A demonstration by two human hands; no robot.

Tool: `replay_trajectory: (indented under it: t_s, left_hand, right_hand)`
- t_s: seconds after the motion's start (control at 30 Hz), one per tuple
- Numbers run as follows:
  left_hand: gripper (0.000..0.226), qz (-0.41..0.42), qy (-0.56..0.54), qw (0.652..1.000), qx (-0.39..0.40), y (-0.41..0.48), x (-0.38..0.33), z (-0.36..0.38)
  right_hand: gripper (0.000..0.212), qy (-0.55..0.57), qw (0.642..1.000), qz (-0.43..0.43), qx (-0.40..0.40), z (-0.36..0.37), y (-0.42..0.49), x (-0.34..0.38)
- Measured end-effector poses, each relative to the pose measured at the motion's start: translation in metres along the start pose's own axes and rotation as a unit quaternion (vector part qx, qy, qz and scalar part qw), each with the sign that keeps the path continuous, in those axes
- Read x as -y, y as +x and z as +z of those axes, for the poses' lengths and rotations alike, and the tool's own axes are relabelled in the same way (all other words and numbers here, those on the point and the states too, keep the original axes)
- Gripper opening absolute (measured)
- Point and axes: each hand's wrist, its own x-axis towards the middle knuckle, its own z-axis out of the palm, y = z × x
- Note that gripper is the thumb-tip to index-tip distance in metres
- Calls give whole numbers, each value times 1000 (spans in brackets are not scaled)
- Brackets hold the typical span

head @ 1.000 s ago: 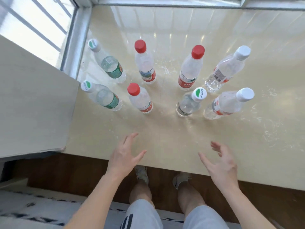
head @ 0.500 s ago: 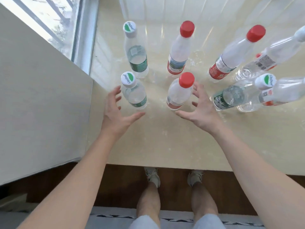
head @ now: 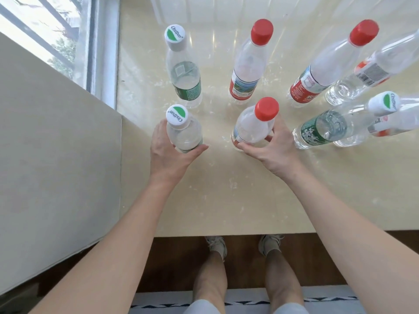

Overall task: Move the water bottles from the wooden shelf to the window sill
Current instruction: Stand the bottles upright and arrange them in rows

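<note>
- Left hand (head: 169, 155): fingers and thumb wrapped round the near green-capped water bottle (head: 184, 132), at the window sill's (head: 226, 200) left edge, beside the wall panel (head: 56, 155).
- Right hand (head: 274, 150): clasps the near red-capped water bottle (head: 251, 128) low on its body, just right of the first.
- Rear row: another green-capped bottle (head: 184, 73) and another red-capped bottle (head: 246, 66), upright.
- Four more bottles (head: 317, 73) crowd the sill's right side.

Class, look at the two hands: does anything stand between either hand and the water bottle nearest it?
Nothing visible does. The left hand grips the near clear plastic bottle with the green-and-white cap; the right hand grips the near clear plastic bottle with the red cap.
</note>
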Motion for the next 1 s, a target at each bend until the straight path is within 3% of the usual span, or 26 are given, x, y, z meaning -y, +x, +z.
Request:
replay_trajectory:
  t_s: [0.17, 0.33, 0.43, 0.63, 1.0]
  left_hand:
    - [82, -27, -44, 998, 20, -2, 5, -1]
    - [91, -16, -34, 990, 136, 3, 12, -27]
    - [81, -7, -21, 984, 176, 11, 14, -34]
    - [62, 18, 3, 984, 174, 11, 14, -25]
    - [63, -41, -1, 990, 137, -1, 16, -11]
  right_hand:
    - [72, -34, 997, -17, -68, 13, -3, 9]
    - [79, -38, 999, 6, -32, 10, -4, -6]
    - [78, -29, 999, 45, 0, 8, -3, -15]
    - [71, -40, 997, 57, -16, 10, -6, -16]
    - [74, -99, 992, 58, -42, 16, -12, -21]
